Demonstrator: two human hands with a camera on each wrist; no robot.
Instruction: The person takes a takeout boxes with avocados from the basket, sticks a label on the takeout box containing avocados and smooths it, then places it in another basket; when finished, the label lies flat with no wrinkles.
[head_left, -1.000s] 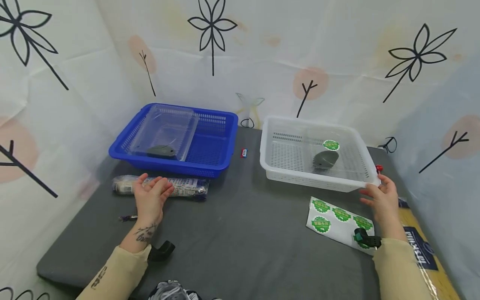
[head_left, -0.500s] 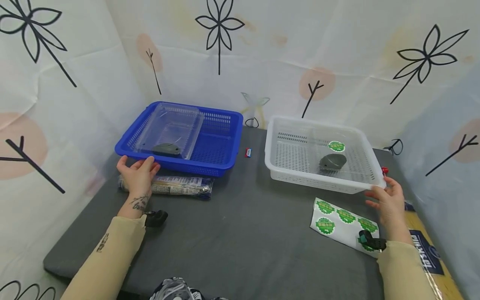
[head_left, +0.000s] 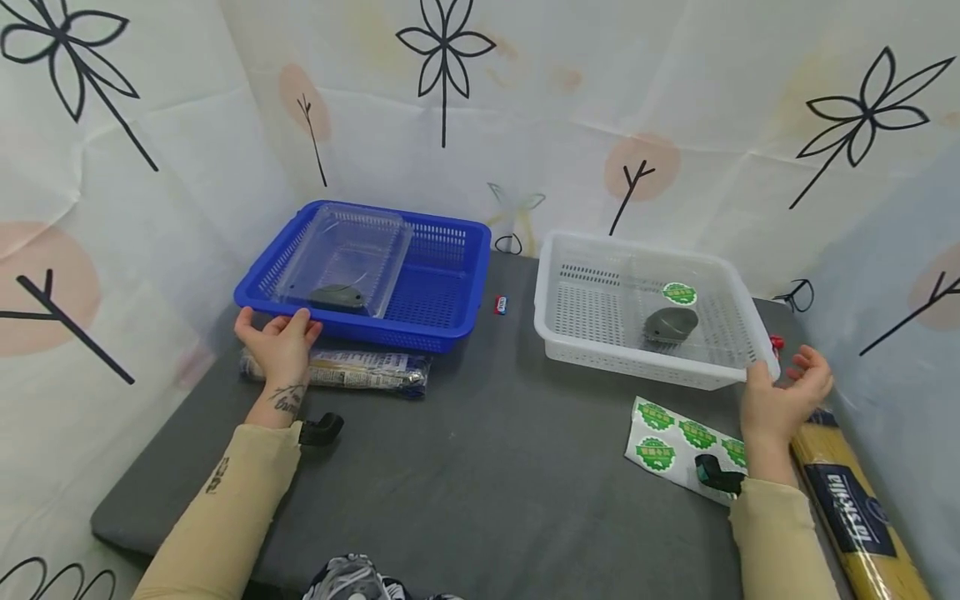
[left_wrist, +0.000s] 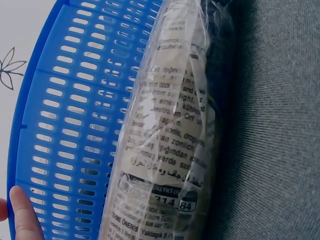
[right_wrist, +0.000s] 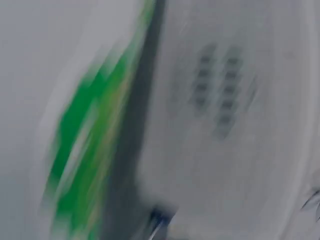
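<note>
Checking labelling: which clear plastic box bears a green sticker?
The clear box in the white basket: a green sticker shows on it, while the box in the blue basket shows none.

pale yellow sleeves (head_left: 783, 537), the left one with a dark marking (head_left: 217, 475), are worn with black wrist-mounted devices (head_left: 322, 429).

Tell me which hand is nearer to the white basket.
Right. The right hand is at the near right corner of the white basket. The left hand is well to its left, at the near rim of the blue basket.
</note>
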